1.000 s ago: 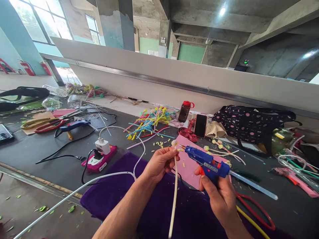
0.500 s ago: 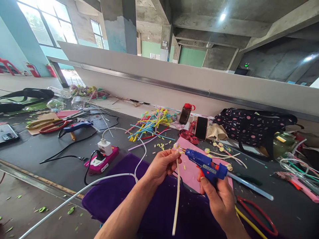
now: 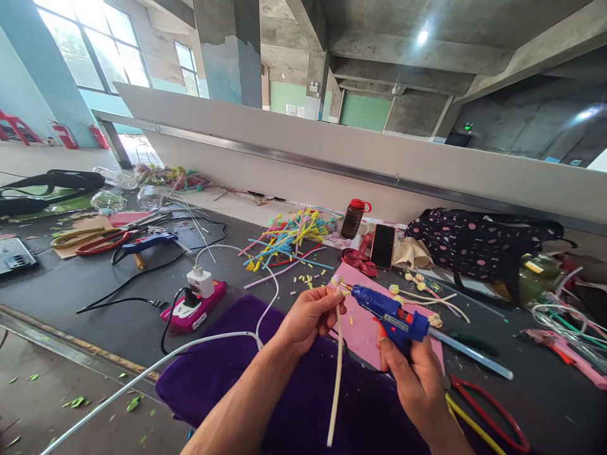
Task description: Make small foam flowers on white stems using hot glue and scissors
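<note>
My left hand pinches a long cream-coloured straw near its top, where a small flower-like tip sits. The straw hangs down over a purple cloth. My right hand grips a blue glue gun with a red light on its side. The gun's nozzle points left and nearly touches the straw's tip. A clear glue stick sticks out of the gun's back. Under both hands lies a pink sheet.
A pink power strip with a white charger and cables lies to the left. Coloured straws are piled behind, beside a dark bottle, a phone and a spotted bag. Scissors and another glue gun lie far left.
Both hands and the straw shifted slightly lower and to the right in view as the head moved. The gun's nozzle stays at the straw's tip.
</note>
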{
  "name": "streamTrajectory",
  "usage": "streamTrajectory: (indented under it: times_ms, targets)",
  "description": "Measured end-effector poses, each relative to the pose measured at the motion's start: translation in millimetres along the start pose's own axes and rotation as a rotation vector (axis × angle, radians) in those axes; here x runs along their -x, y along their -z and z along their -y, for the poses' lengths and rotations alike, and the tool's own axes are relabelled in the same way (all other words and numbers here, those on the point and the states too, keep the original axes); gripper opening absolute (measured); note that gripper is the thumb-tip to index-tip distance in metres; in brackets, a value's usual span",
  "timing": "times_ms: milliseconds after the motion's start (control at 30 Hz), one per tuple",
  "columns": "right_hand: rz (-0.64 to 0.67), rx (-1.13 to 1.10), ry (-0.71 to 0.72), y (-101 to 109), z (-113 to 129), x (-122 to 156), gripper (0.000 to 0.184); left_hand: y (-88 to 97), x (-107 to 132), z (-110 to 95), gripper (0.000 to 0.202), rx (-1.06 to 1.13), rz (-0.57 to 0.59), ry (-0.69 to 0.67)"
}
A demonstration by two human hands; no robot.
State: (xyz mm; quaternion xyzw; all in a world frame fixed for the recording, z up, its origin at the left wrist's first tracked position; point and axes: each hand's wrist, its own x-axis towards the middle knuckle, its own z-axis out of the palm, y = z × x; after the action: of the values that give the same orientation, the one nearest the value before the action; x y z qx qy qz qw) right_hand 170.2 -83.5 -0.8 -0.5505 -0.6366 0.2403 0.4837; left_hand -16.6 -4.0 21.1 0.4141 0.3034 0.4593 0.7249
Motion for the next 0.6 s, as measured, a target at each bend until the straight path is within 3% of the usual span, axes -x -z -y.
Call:
streamTrajectory:
  times_ms: [600]
  targets:
    - [-0.095, 0.025, 0.074, -2.9, 1.5, -3.8, 0.030, -1.8, 1.7, -1.4, 0.030, -0.008, -0.006, 0.010]
